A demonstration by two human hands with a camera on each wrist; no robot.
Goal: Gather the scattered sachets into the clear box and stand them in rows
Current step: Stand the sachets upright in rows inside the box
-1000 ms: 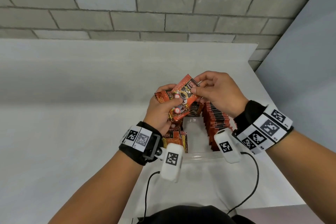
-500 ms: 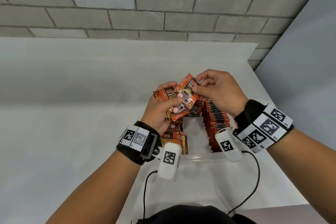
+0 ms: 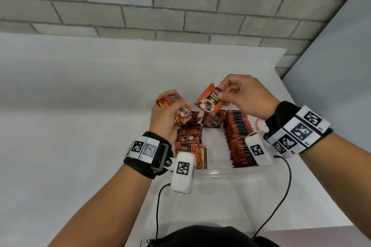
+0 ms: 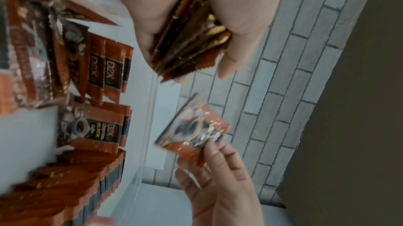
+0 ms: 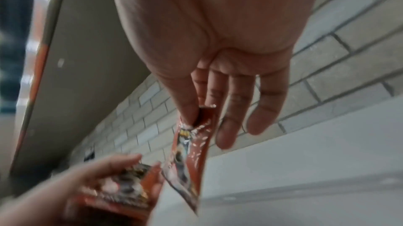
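Single sachet (image 3: 209,100) now pulled clear of left hand (image 3: 167,114), pinched by right hand (image 3: 244,96)

A single orange-red sachet (image 3: 210,100) with a coffee-cup print hangs tilted above the clear box (image 3: 226,171), pinched at its top corner. Just beside it a fanned bundle of sachets (image 3: 176,109) is held edge-on — same orange and black wrappers. Inside the box, a long row of sachets (image 3: 240,138) stands upright along the right wall, and a shorter, looser row (image 3: 189,144) leans on the left.
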